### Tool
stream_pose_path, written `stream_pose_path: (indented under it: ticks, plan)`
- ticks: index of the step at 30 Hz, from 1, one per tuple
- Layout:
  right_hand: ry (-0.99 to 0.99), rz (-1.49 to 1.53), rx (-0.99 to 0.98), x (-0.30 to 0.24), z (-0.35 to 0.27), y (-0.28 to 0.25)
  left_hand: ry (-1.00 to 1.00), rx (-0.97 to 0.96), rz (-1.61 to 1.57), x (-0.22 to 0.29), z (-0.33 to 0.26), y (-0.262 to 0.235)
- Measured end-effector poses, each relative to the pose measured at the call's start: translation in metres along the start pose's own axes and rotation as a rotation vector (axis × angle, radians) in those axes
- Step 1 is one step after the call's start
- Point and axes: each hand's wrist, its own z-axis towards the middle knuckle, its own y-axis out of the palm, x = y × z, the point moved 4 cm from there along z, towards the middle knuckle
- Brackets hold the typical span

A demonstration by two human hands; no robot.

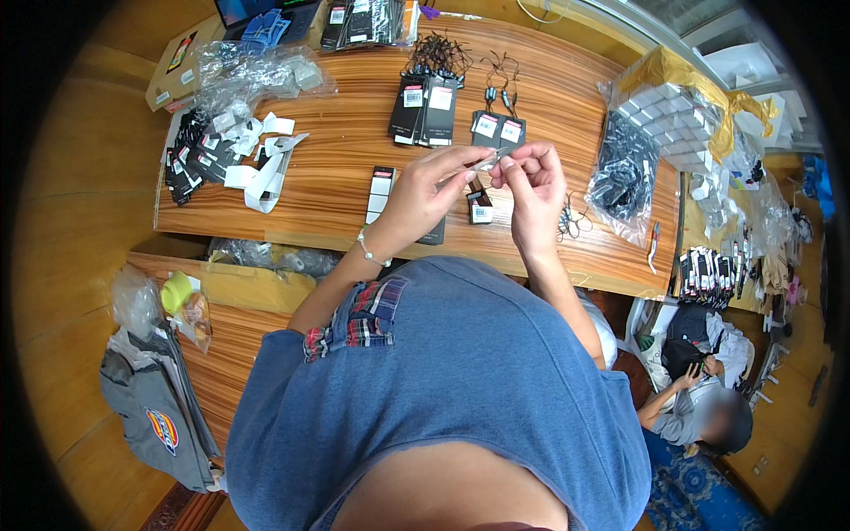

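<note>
Above the table's near middle, my left hand [431,192] and my right hand [537,190] meet, each in a pinch. Between their fingertips is a small, pale, shiny strip [484,164], too small to name. A small black tag [479,211] with a white label hangs or lies just below it; which one I cannot tell. Left of it, partly behind my left hand, lies a black card with white stickers [381,190]. Two black hang tags [498,130] with cords lie just beyond my fingertips. Farther off are stacks of black hang tags [423,111] with bunched black strings.
At the left lie curled white label strips [266,181] and a heap of black tags [193,168]. To the right sit a clear bag of black cords [622,177], loose cords [574,219] and a small cutter [654,246]. Another person [708,411] sits at the lower right.
</note>
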Motion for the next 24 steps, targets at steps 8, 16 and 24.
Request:
stream_pose_path:
  ticks: [8, 16, 24]
  plan:
    - [0.258, 0.430, -0.015, 0.012, -0.001, 0.003, 0.120, 0.005, 0.038, -0.004, 0.001, -0.005]
    - [0.269, 0.384, -0.027, 0.012, -0.006, 0.006, 0.139, -0.072, 0.092, 0.003, 0.003, -0.009]
    - [0.477, 0.252, -0.232, 0.012, -0.004, 0.002, 0.473, -0.060, 0.630, 0.013, 0.003, -0.020]
